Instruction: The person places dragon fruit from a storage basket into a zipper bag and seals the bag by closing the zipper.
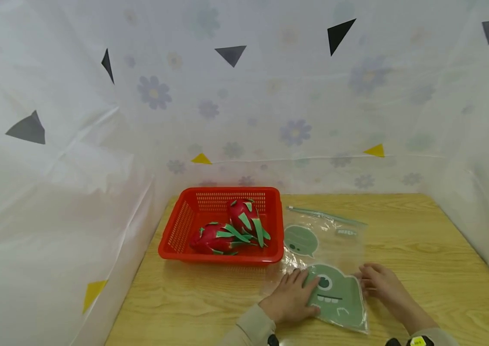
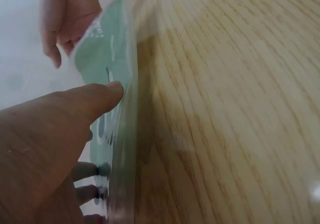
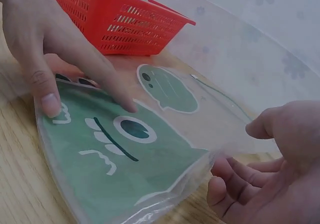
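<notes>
While on 1 bag (image 1: pixel 341 305), L hand's (image 1: pixel 289 299) fingers wide, R hand's (image 1: pixel 384 287) loose alongside; 2 fruits (image 1: pixel 211 238), 1 bskt (image 1: pixel 220 258).

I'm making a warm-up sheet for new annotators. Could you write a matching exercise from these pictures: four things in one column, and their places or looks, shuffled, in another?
Things:
1. Zip bag
2. Two dragon fruits
3. Left hand
4. Right hand

Places or looks:
A. At the bag's right edge in the head view
B. Inside the red basket
C. Resting spread on the bag's lower left part in the head view
D. Clear, with a green one-eyed print

Pairs: 1-D, 2-B, 3-C, 4-A
</notes>
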{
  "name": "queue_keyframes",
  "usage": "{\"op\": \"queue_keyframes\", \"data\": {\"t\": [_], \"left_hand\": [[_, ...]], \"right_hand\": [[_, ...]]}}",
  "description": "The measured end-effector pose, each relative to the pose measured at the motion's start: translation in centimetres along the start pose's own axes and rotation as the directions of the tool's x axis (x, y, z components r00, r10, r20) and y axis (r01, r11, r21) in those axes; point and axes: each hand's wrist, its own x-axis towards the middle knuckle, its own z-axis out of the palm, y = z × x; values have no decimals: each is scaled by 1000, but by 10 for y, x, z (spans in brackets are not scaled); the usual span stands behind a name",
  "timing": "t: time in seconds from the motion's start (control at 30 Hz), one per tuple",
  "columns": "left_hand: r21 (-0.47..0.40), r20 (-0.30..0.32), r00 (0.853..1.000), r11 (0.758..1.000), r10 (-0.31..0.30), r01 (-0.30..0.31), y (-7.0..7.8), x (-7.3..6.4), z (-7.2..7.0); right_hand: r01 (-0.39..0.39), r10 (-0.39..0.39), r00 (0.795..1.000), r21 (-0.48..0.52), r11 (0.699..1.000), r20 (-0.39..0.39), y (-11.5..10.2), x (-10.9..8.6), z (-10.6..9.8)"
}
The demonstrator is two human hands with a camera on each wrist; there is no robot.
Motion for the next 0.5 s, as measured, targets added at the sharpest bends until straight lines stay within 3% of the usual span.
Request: {"op": "queue_keyframes", "data": {"t": [0.13,0.37,0.5], "left_hand": [[35,-17,999,999,31,-30,-1,-2,3],[101,-66,995,993,73,-66,-2,-4,8],[105,-61,996,993,68,-61,-3,-3,10]], "right_hand": [[-11,8,999,48,999,53,-4,4,3],[33,-33,998,-6,999,62,-11,9,11],[55,-56,996,6,998,64,-18,9,13]]}}
